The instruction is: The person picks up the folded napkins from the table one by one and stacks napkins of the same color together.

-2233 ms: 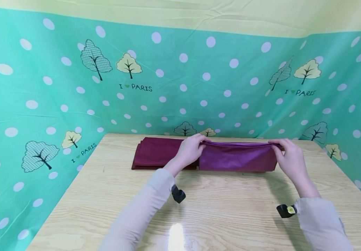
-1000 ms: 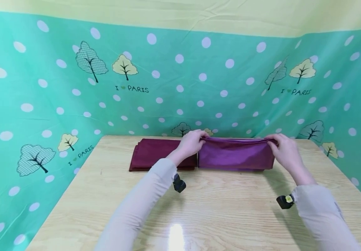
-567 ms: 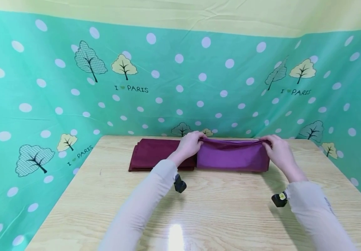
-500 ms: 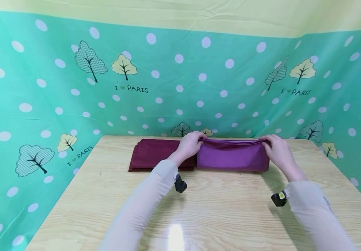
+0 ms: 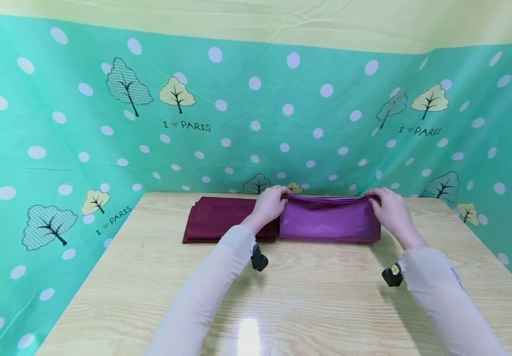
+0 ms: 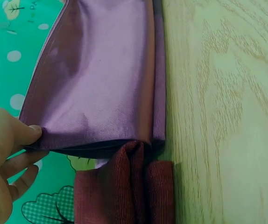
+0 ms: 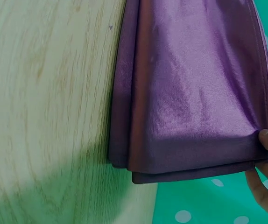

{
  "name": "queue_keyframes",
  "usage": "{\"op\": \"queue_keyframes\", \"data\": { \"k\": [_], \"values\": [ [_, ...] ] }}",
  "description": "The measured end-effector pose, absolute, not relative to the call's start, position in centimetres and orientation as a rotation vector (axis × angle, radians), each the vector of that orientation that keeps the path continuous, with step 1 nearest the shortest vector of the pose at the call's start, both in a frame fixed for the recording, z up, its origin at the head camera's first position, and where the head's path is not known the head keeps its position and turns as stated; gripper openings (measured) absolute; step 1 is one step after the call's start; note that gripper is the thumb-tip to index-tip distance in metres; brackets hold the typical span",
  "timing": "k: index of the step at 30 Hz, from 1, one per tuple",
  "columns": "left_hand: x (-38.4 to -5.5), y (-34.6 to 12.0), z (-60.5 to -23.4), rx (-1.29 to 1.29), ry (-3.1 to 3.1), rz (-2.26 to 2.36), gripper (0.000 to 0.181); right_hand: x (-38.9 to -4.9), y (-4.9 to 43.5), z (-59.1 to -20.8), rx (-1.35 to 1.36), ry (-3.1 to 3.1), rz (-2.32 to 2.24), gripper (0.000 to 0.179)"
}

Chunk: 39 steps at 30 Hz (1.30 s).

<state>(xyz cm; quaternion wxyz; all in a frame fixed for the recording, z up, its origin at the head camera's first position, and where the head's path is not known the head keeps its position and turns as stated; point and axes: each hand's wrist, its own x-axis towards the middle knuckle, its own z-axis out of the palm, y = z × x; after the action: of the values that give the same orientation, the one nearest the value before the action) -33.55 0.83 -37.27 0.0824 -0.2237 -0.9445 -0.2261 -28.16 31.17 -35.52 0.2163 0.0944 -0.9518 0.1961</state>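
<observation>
A folded purple cloth (image 5: 329, 220) with a satiny sheen lies at the table's far side, its upper edge raised between both hands. My left hand (image 5: 268, 204) pinches its left corner; in the left wrist view the thumb of that hand (image 6: 3, 154) lies over the hem with fingers beneath. My right hand (image 5: 390, 209) pinches the right corner, the thumb on top of the fabric in the right wrist view. Directly left of it rests a folded dark maroon cloth (image 5: 220, 217), stacked in layers and partly hidden by the left hand and forearm.
The pale wooden table (image 5: 318, 296) extends toward me, with a bright glare spot near its front. A green polka-dot curtain (image 5: 256, 109) with tree prints hangs right behind the table's far edge and along both sides. Black cameras sit on both wrists.
The right hand has shifted a little to the left with the cloth's right corner. Both hands keep their pinch on the purple cloth. The maroon cloth stays in place.
</observation>
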Motion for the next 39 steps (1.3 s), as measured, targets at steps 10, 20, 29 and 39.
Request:
{"op": "queue_keyframes", "data": {
  "k": [10,20,29,39],
  "values": [
    [-34.1,1.1,-37.0,-0.698,-2.831,-0.553,0.022,-29.0,31.6,-35.3,0.29,-2.712,0.483,0.017],
    [-34.2,1.1,-37.5,-0.679,-2.858,-0.536,0.023,-29.6,31.5,-35.5,0.269,-2.758,0.409,0.019],
    [-34.5,1.3,-37.9,-0.699,-2.861,-0.507,0.025,-29.9,31.5,-35.6,0.259,-2.776,0.379,0.02],
    [-34.5,1.3,-38.7,-0.742,-2.833,-0.502,0.024,-30.3,31.3,-35.7,0.233,-2.838,0.347,0.022]
  ]
}}
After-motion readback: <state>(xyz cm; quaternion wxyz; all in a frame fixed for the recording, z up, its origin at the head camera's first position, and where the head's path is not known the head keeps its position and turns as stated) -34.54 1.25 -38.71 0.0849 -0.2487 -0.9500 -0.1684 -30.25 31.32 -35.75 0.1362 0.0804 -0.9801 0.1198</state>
